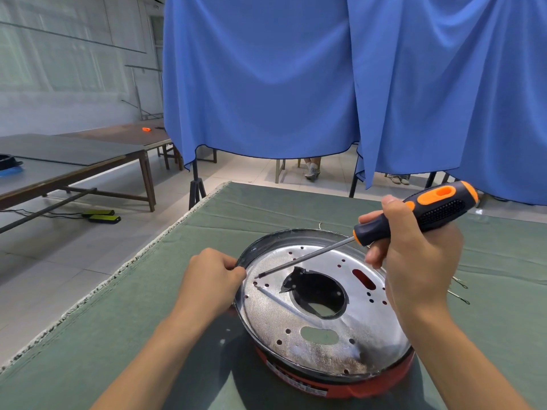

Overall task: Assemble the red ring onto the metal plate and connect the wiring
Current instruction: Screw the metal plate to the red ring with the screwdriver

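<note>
1. Red plastic ring (pixel 340 383) sits under the round perforated metal plate (pixel 319 318) on the table in front of me, near its front edge; I see a white label on the ring's near side, but its print is too blurred for me to read.
2. My left hand (pixel 211 281) is at the plate's left rim, fingers curled and pinching that edge.
3. My right hand (pixel 414 255) hovers over the plate's right side, fingers wrapped round the black-and-orange handle of a screwdriver (pixel 414 216); its thin steel shaft slants down to the left, and the tip touches the plate by a cluster of small holes near my left hand.
4. Thin wire loops (pixel 460 291) lie on the cloth just right of the plate.
5. I see a green cloth (pixel 118 321) with a frayed pale left edge covering the table.
6. Beyond it hang blue curtains (pixel 266 84); long dark tables (pixel 74 164) stand at the left on a pale tiled floor.
</note>
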Demonstrator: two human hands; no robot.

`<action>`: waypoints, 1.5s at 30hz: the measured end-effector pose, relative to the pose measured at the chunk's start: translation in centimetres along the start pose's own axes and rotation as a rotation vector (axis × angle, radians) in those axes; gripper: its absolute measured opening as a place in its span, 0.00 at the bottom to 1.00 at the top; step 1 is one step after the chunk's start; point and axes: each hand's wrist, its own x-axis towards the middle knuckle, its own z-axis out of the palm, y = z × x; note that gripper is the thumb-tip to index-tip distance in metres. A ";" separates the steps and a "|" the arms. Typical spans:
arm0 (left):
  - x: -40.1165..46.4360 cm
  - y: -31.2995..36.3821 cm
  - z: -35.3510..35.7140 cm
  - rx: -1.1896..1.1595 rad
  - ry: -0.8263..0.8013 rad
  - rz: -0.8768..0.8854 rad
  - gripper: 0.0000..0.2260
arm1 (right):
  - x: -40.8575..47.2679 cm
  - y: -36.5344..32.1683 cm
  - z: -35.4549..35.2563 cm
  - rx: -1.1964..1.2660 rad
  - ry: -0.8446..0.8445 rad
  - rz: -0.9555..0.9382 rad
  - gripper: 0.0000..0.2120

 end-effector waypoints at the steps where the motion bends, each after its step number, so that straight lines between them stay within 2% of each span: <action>1: 0.0 0.0 0.0 -0.001 -0.001 -0.002 0.11 | 0.0 0.0 0.0 -0.006 -0.003 -0.002 0.15; 23: -0.1 0.2 -0.2 -0.009 -0.008 -0.029 0.12 | 0.8 -0.8 1.7 -0.113 -0.090 -0.037 0.14; 28: -0.1 0.0 0.0 -0.002 0.015 0.023 0.13 | 0.9 -1.2 2.4 -0.137 -0.120 -0.039 0.11; 40: 0.1 -0.1 0.2 -0.008 0.023 0.021 0.13 | 2.2 -3.0 5.6 -0.278 -0.285 -0.111 0.09; 45: 0.0 -0.1 0.2 -0.001 0.036 0.009 0.13 | 2.8 -3.9 8.4 -0.417 -0.429 -0.143 0.08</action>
